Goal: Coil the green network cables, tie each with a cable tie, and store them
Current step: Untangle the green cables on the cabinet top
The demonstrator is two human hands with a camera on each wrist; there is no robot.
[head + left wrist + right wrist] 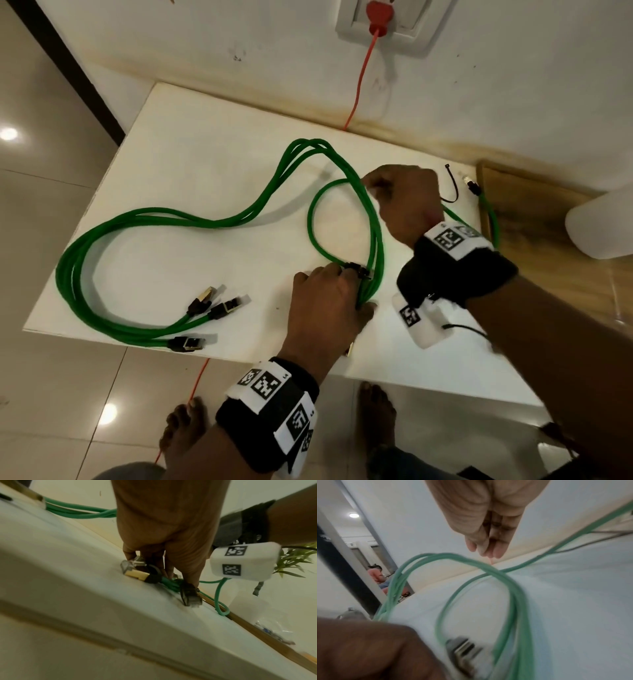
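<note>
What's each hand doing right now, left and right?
Left hand: grips the green cables near their connectors, against the white table.
Right hand: fingertips bunched; no cable visibly gripped; cannot be told.

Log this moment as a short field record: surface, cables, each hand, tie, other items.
surface: white table
cables: green network cables lie in long loops, one small loop formed
connectors: three plug ends lie loose near the front edge
left hand: grips the cable strands near a plug
right hand: at the top of the small loop, grip unclear
cable tie: black, lying loose on the table
other: orange cord plugged into the wall
</note>
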